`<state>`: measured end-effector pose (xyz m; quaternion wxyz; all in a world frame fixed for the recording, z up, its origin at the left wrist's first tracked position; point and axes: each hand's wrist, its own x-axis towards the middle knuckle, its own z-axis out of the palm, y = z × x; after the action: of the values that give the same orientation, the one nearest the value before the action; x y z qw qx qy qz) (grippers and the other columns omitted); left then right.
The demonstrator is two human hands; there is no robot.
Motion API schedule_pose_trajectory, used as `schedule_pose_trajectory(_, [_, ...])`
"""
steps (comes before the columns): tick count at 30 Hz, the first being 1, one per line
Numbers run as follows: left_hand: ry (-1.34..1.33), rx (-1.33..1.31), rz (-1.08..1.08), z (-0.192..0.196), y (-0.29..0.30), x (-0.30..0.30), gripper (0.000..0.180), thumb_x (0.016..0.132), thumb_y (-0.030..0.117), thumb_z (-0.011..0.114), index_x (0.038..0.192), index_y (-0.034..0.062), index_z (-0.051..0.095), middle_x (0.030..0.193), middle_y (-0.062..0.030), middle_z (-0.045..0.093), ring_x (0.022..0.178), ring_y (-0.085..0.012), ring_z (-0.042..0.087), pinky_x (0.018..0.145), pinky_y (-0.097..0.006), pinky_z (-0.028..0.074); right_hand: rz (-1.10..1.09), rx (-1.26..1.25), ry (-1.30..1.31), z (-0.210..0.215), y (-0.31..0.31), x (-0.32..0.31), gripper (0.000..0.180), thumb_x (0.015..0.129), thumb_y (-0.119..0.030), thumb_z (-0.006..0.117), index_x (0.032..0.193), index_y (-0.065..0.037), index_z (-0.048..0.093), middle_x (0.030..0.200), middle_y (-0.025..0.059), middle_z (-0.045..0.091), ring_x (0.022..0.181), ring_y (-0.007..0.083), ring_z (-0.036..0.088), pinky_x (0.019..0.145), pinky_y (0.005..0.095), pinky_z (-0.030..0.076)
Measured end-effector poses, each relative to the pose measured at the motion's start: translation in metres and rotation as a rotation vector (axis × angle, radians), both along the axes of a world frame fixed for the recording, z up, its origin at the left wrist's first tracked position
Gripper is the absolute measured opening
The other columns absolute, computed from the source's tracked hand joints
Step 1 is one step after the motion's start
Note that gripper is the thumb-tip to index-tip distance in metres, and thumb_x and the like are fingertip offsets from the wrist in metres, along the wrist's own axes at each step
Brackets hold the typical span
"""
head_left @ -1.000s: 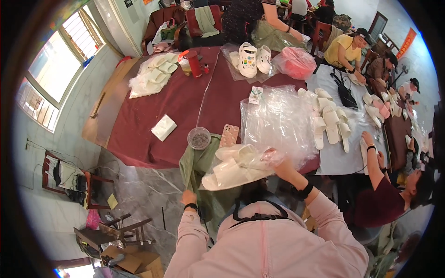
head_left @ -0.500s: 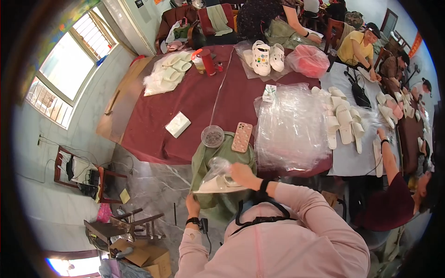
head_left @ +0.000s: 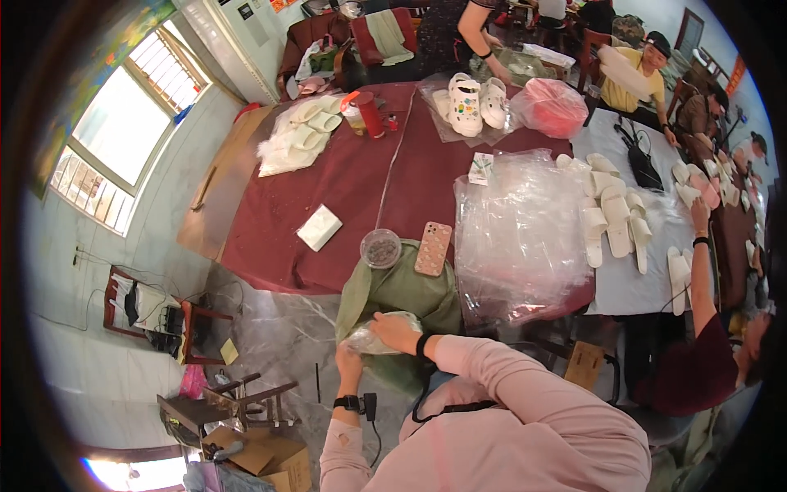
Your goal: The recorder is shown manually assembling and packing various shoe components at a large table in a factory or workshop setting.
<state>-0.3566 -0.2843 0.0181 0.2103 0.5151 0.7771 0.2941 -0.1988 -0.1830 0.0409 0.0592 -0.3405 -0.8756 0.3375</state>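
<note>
Over my lap I hold a pale slipper in a clear plastic bag (head_left: 363,338). At its left end the fingers of my left hand (head_left: 348,357) are closed on it. My right hand (head_left: 397,332) presses and grips the bag from above, covering part of the slipper. Beneath lies a green cloth (head_left: 361,297) that drapes from the table edge. On the cloth's upper part sit a round clear tub with dark bits (head_left: 380,248) and a phone in a pink patterned case (head_left: 433,248). To the right spreads a pile of clear plastic bags (head_left: 520,234).
White slippers (head_left: 613,215) lie on the grey table at right, where a co-worker's arm (head_left: 699,262) reaches across. White clogs (head_left: 466,111), a pink bundle (head_left: 551,111), a red bottle (head_left: 369,115) and bagged slippers (head_left: 299,135) stand farther back. A white packet (head_left: 319,227) rests on the maroon cloth (head_left: 279,205).
The bagged slipper has tilted and shifted slightly lower, with its plastic now gathered closer round it. My right hand has moved left and down onto it. The right co-worker's arm has reached farther away.
</note>
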Motion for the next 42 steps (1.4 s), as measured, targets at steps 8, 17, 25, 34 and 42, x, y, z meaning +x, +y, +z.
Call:
schedule_pose_trajectory(8, [-0.043,0.117,0.083,0.022,-0.003,0.003,0.05,0.078,-0.009,0.036,0.126,0.0013,0.044,0.108,-0.0229,0.055,0.1,-0.0366,0.053,0.086,-0.039,0.041,0.206,0.174,0.25,-0.019,0.009,0.043,0.071,0.075,-0.025,0.064,0.133,-0.004,0.028,0.136,0.0163,0.032,0.124,0.0298,0.035,0.104,0.0382,0.027])
schedule_pose_trajectory(17, [-0.011,0.075,0.134,0.014,0.01,-0.007,0.039,0.078,-0.006,0.041,0.115,-0.0023,0.051,0.11,-0.0243,0.055,0.102,-0.0381,0.052,0.087,-0.04,0.041,0.75,0.691,-0.337,-0.034,0.044,0.201,0.074,0.071,-0.053,0.057,0.127,-0.009,0.041,0.136,0.0087,0.037,0.13,0.0222,0.027,0.11,0.0456,0.011])
schedule_pose_trajectory(25, [0.208,-0.289,-0.01,-0.003,0.014,0.014,0.036,0.082,0.013,0.045,0.116,0.0014,0.051,0.107,-0.027,0.053,0.099,-0.0416,0.052,0.085,-0.044,0.042,-0.079,0.725,-0.225,-0.023,0.046,0.251,0.066,0.081,-0.046,0.052,0.135,-0.014,0.031,0.142,0.0056,0.027,0.133,0.0218,0.021,0.107,0.0499,0.012])
schedule_pose_trajectory(34, [0.075,-0.288,-0.716,0.084,0.114,0.138,0.038,0.085,0.026,0.052,0.118,0.0058,0.051,0.12,-0.0203,0.05,0.099,-0.0385,0.054,0.086,-0.043,0.043,-0.326,0.582,-0.212,-0.033,0.071,0.317,0.065,0.083,-0.041,0.053,0.133,-0.007,0.032,0.141,0.0123,0.029,0.132,0.0255,0.024,0.107,0.0497,0.012])
schedule_pose_trajectory(42, [-0.449,-0.148,-0.813,0.042,0.216,0.279,0.044,0.084,0.017,0.053,0.126,0.0077,0.045,0.126,-0.0221,0.044,0.115,-0.0361,0.044,0.095,-0.037,0.036,0.016,0.365,-0.055,-0.055,0.107,0.329,0.06,0.086,-0.042,0.047,0.133,-0.007,0.034,0.14,0.016,0.027,0.13,0.0282,0.026,0.106,0.0493,0.017])
